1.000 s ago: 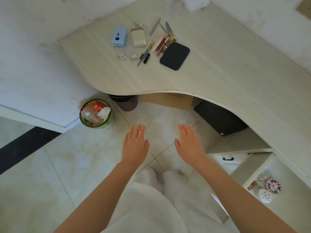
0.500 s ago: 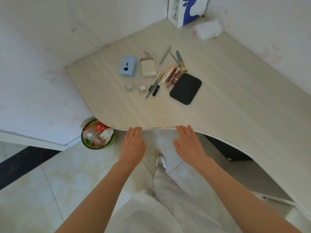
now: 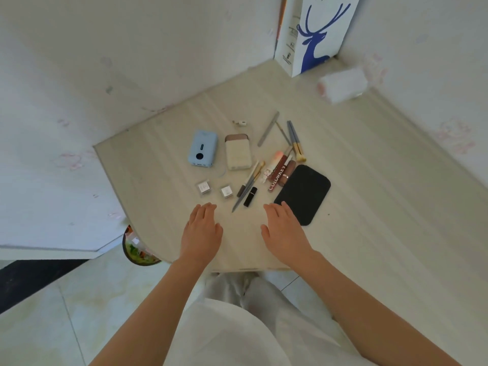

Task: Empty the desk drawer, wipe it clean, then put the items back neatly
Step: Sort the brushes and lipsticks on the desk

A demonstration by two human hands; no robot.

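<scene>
Small items lie spread on the pale wooden desk: a light-blue power bank, a cream case, two small clear boxes, several pens, brushes and lip-gloss tubes, a black lipstick and a black flat pad. My left hand hovers flat, fingers straight, just short of the clear boxes. My right hand is flat too, its fingertips beside the pad's near corner. Neither hand holds anything. The drawer is out of view.
A white box with a blue deer stands in the desk's far corner, a white roll beside it. A green bin with rubbish sits on the tiled floor under the desk's left edge. Walls close in left and behind.
The view has lifted from the floor and open drawer to the desktop. Both hands have moved forward from over the floor to over the desk, near the items.
</scene>
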